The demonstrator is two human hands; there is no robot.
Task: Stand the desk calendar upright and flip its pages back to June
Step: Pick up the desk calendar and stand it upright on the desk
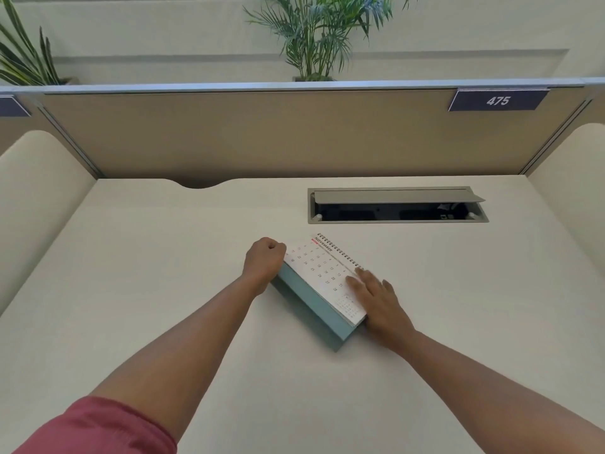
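- The desk calendar (322, 273) sits on the white desk (163, 257), turned askew, its teal base facing the person and its NOVEMBER page showing.
- The left hand (265, 258) is curled into a fist against the calendar's left end; whether it pinches the page edge is hard to tell.
- The right hand (379, 298) lies flat, fingers spread, on the right part of the page near the spiral binding.
- Beyond the calendar, a cable hatch (397, 204) stands open.

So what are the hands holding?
The desk calendar: left hand curled on its left end, right hand flat on the November page's right side.
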